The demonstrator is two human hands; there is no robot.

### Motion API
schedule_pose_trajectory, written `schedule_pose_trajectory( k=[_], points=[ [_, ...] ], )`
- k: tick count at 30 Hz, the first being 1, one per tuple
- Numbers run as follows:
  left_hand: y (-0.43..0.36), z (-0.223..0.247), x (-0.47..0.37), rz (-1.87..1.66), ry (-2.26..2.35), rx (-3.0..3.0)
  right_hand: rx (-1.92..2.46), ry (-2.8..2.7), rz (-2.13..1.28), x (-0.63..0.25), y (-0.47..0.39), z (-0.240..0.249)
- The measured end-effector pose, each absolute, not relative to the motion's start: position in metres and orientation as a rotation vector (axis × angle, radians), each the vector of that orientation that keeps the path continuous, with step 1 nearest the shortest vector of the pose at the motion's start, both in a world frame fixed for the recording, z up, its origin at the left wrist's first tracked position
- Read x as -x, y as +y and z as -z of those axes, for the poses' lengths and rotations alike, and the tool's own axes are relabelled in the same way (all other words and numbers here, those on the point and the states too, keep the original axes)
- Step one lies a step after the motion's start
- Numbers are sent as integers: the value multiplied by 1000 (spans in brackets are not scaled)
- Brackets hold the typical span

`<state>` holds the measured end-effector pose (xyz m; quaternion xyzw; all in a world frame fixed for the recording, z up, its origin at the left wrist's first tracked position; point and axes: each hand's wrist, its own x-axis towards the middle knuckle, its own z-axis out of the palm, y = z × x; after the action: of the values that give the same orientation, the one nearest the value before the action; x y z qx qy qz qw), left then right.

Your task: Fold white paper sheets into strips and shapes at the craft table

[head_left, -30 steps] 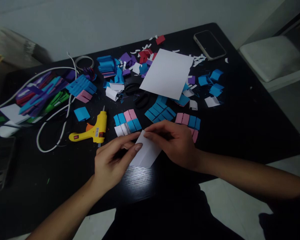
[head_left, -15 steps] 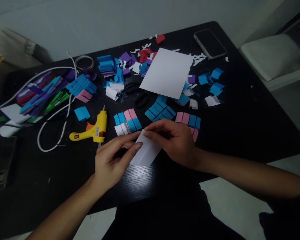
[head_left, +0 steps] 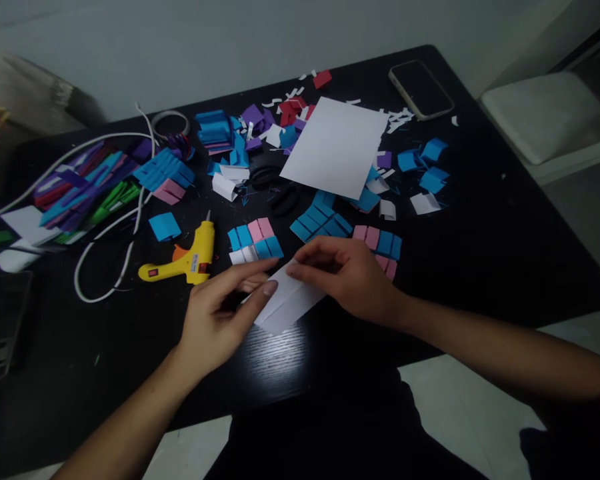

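A folded white paper (head_left: 285, 303) is held over the near side of the black table (head_left: 480, 280), with a crease running lengthwise. The right hand (head_left: 355, 277) reaches in from 3 o'clock, thumb and fingertips pinching the paper's upper edge. The left hand (head_left: 220, 310) comes from 8 o'clock, its thumb lying on the left part of the paper and its forefinger stretched towards the upper edge; whether the other fingers grip from beneath, I cannot tell.

Just beyond, at 11 o'clock from the paper, lies a block of white, blue and pink folded pieces (head_left: 257, 240), close to the left forefinger. Near 1 o'clock is a teal block (head_left: 317, 222), and at 2 o'clock a pink-and-blue block (head_left: 389, 247), partly hidden by the right hand.

A yellow glue gun (head_left: 193, 262) lies on its side at 10 o'clock, just beside the left hand, nozzle pointing roughly to 12. Farther out that way, a white cable (head_left: 115, 135) loops over and around a heap of coloured strips (head_left: 87, 187).

Towards 12 are black scissors (head_left: 275, 189), handles showing, beside a large white sheet (head_left: 335, 147) that covers part of the scattered paper scraps (head_left: 257, 120). A phone (head_left: 421, 90) lies at 1 o'clock near the far corner, and a pale seat (head_left: 540, 117) stands past the table's edge at 2.
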<state>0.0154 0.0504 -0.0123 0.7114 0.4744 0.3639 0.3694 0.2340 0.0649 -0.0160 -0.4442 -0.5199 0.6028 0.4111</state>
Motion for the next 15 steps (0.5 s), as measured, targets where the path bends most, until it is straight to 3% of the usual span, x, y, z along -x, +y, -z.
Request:
schedule_pose_trajectory(
  k=[15],
  points=[
    [63,13,-8,-1074,1376,-1330,1166,-1058,-1564,-234,68,18]
  ],
)
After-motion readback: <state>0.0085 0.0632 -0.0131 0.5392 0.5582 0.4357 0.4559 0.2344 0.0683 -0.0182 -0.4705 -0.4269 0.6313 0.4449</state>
